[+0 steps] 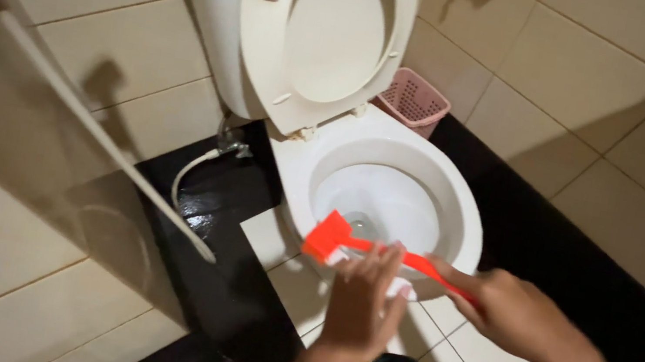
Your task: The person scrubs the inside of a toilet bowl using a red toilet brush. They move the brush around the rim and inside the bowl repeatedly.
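A white toilet (468,233) stands with its seat and lid (259,37) raised against the tank. My right hand (511,312) grips the handle of a red-orange brush (328,237), whose flat head sits over the front rim of the bowl. My left hand (363,303) is raised just below the brush, its fingers close together and touching or nearly touching the handle near the head. Whether the left hand holds the handle I cannot tell. A little water shows at the bottom of the bowl.
A pink plastic basket (414,100) sits on the floor behind the toilet by the tiled wall. A white hose (191,175) curls on the black floor strip (219,216) left of the bowl. A long pale rod (87,113) slants across the left.
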